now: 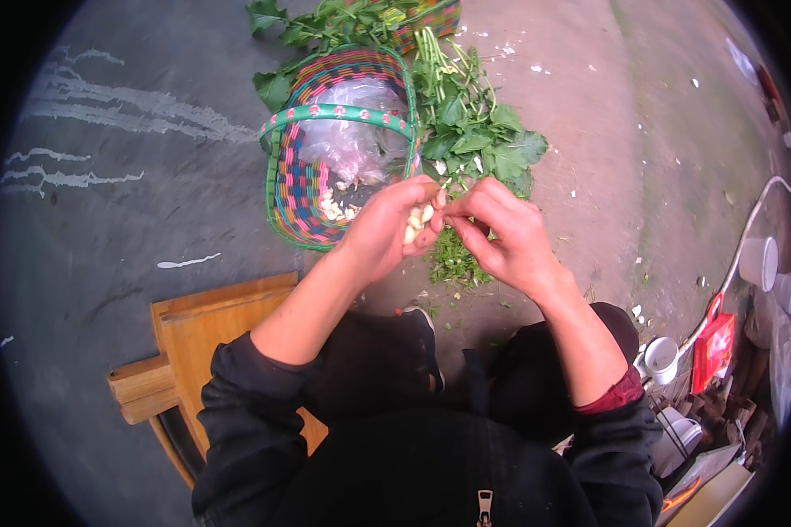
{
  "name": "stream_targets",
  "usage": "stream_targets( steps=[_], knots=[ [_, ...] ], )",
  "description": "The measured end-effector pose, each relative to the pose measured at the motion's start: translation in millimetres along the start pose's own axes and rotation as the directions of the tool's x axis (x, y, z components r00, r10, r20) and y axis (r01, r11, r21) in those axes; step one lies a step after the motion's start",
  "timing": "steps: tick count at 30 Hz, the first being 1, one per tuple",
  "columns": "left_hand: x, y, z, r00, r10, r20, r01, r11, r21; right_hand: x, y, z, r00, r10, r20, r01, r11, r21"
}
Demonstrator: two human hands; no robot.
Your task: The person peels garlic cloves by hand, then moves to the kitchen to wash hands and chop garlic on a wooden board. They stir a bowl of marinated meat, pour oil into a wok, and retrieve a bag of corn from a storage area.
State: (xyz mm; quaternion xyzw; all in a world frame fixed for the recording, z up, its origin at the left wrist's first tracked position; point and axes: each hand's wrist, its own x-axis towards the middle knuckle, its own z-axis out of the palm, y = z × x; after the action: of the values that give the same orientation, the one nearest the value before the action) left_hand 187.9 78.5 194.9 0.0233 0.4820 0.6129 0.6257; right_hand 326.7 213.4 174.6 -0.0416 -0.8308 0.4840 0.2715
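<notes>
Fingers [455, 211] of the right hand [501, 237] pinched skin at a garlic clove [416, 221] cupped in the closed left hand [387, 230], so peeling appeared underway and a firm pull seemed next, with the woven basket [301, 189] at 11 o'clock, leafy greens [479, 140] at 1 o'clock, and a red packet [714, 347] at 4 o'clock.

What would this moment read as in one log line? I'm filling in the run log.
left hand: holds garlic cloves | right hand: pinching at cloves | woven basket just beyond | leafy greens on ground
</notes>
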Motion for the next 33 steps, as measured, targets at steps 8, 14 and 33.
stream_targets(
  steps=[8, 14, 33],
  knots=[
    [9.0, 36.8, -74.1, 0.956, 0.151, 0.252, -0.117, 0.982, -0.146, -6.1, 1.5, 0.7, 0.959, 0.116, 0.258, -0.128, 0.991, 0.029],
    [39.1, 19.7, -167.9, 0.939, 0.005, -0.344, 0.218, 0.763, 0.608, -23.7, 9.5, -0.3, 0.779, 0.261, 0.57, -0.07, 0.94, -0.333],
    [95.9, -24.5, -295.4, 0.767, -0.034, -0.64, 0.553, -0.472, 0.687, -26.4, -9.3, -7.5, 0.758, 0.458, 0.464, -0.243, 0.859, -0.452]
  ],
)
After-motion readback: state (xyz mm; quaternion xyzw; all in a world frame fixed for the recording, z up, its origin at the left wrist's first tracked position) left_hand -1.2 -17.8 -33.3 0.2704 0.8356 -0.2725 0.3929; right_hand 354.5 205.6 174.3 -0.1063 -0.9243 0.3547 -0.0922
